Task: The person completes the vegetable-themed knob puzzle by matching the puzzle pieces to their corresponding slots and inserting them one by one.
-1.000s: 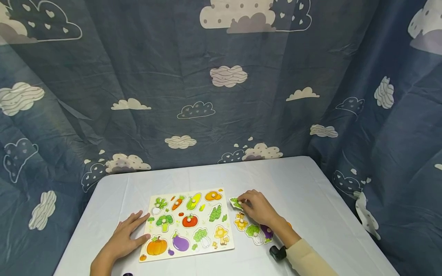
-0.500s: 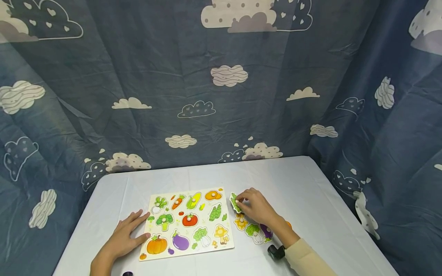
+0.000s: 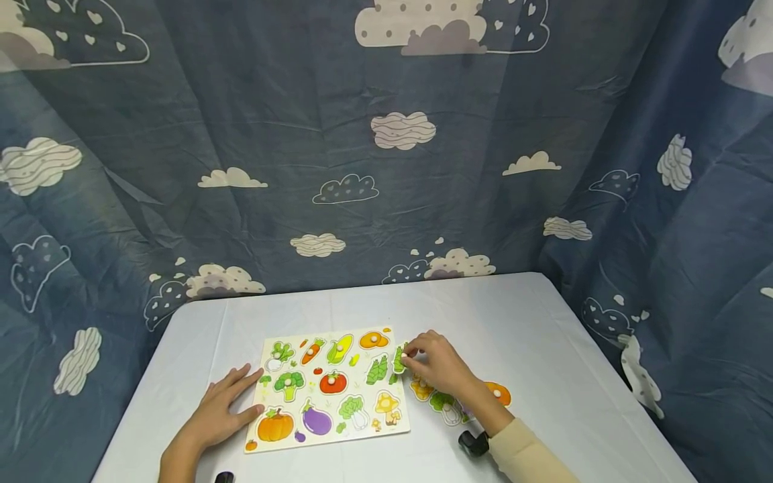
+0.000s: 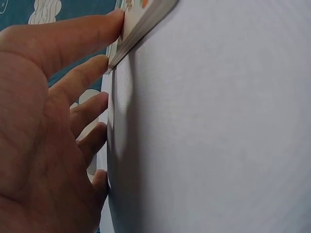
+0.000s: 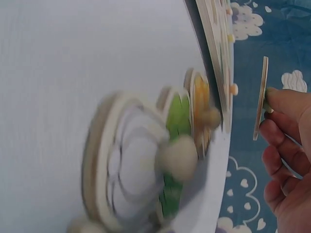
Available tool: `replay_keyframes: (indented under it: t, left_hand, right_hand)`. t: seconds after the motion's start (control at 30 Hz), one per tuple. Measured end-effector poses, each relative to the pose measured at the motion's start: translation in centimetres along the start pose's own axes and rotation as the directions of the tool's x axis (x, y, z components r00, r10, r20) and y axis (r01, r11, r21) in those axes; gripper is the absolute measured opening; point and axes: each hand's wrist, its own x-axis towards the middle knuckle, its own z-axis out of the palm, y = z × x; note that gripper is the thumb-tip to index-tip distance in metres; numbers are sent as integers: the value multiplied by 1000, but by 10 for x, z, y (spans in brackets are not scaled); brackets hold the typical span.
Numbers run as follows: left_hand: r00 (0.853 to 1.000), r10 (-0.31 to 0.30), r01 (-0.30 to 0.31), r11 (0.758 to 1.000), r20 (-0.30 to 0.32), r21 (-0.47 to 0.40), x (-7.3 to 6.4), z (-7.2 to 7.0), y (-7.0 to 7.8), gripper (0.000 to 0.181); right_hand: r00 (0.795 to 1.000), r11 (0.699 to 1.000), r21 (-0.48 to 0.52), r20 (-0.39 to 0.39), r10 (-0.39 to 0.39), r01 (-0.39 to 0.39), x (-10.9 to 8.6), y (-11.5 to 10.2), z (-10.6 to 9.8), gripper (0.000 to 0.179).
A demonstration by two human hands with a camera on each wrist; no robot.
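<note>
My right hand (image 3: 437, 362) pinches a green pea pod puzzle piece (image 3: 398, 359) by its knob, held up at the right edge of the vegetable puzzle board (image 3: 362, 388). In the right wrist view this piece (image 5: 262, 97) appears edge-on, off the cloth. The printed pea pod spot (image 3: 377, 369) lies just left of it. My left hand (image 3: 220, 409) is spread at the board's left side, with thumb and index fingertips at the edge. Knobbed pieces such as the tomato (image 3: 333, 383) and broccoli (image 3: 289, 384) sit in the board.
Right of the board lie a mushroom piece (image 3: 421, 388), a leafy cabbage piece (image 3: 445, 406) and an orange piece (image 3: 498, 393). An eggplant piece is mostly hidden beneath the right forearm. A black device (image 3: 474, 443) shows at the right wrist. White cloth (image 3: 543, 349) covers the table.
My right hand has lifted the pea pod piece, turned it more upright and carried it left to the board's edge. The left hand stays in place.
</note>
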Motion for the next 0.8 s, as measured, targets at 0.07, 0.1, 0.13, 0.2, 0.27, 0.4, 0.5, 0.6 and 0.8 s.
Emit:
replay_keyframes:
  t: [0.07, 0.1, 0.13, 0.2, 0.27, 0.4, 0.5, 0.6, 0.8]
  left_hand:
    - [1000, -1, 1, 1000, 2, 3, 0, 0, 0, 75]
    - [1000, -5, 5, 1000, 4, 5, 0, 0, 0, 76]
    - [1000, -9, 9, 1000, 5, 9, 0, 0, 1, 76]
    - [1000, -16, 16, 1000, 8, 11, 1, 0, 1, 76]
    - [1000, -23, 22, 1000, 10, 14, 1, 1, 1, 77]
    - [1000, -17, 17, 1000, 6, 7, 1, 1, 1, 76]
    - [1000, -9, 9, 1000, -1, 4, 0, 1, 1, 75]
    - [1000, -8, 9, 1000, -5, 5, 0, 0, 2, 75]
    - [1000, -13, 13, 1000, 0, 8, -1, -1, 4, 75]
  right_hand:
    - [1000, 1000, 1, 10, -12, 12, 1, -3, 4, 9]
    - [1000, 1000, 3, 12, -22, 22, 2, -5, 5, 9]
    - [999, 999, 3, 13, -33, 33, 3, -6, 7, 9]
    - [998, 999, 1, 9, -54, 54, 4, -9, 11, 9]
    - [998, 998, -4, 4, -67, 67, 6, -11, 14, 9]
    - [997, 997, -24, 0, -78, 78, 9, -15, 21, 11]
    - [996, 996, -30, -4, -86, 86, 11, -18, 25, 12]
    - [997, 996, -35, -7, -83, 83, 13, -21, 29, 12]
    - [999, 998, -45, 16, -45, 45, 15, -23, 36, 13]
